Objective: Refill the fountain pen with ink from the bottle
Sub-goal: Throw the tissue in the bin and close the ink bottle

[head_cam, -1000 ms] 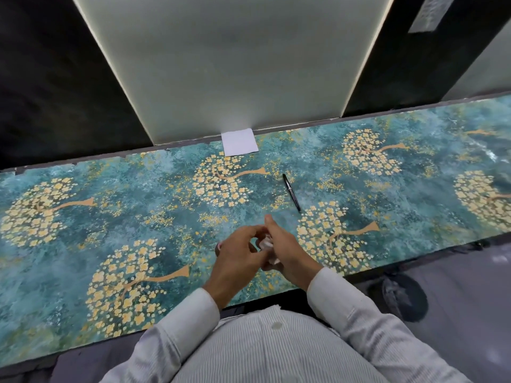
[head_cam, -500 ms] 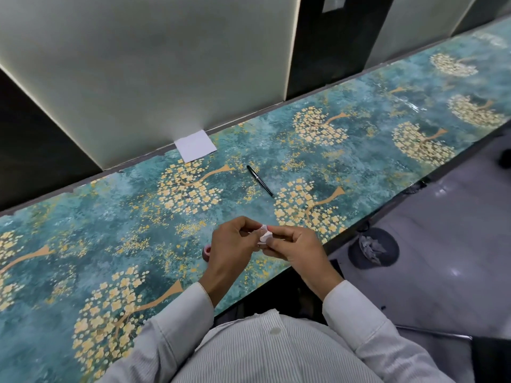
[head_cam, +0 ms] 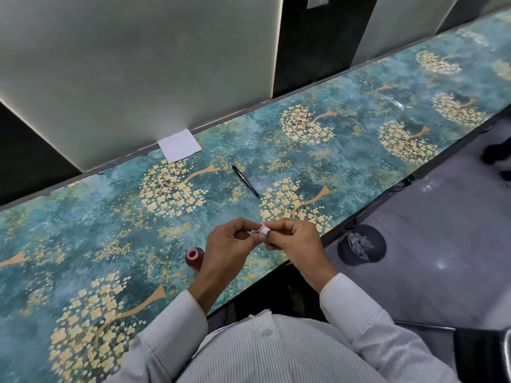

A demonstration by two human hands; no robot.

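Note:
A black fountain pen (head_cam: 246, 181) lies capped on the teal floral table (head_cam: 110, 217), beyond my hands. A small dark red ink bottle (head_cam: 194, 257) stands open on the table just left of my left wrist. My left hand (head_cam: 231, 247) and my right hand (head_cam: 293, 243) meet above the table's front edge. Both pinch a small crumpled white tissue (head_cam: 263, 230) with pinkish stains between their fingertips.
A white square paper (head_cam: 179, 145) lies at the back against the pale wall panel (head_cam: 138, 64). On the floor to the right stands a dark round bin (head_cam: 361, 248) with crumpled paper in it. A dark shoe (head_cam: 495, 156) shows at the far right.
The view has swung right and down, bringing the bin and floor into sight. My hands keep kneading the tissue; the ink bottle is more exposed beside my left wrist.

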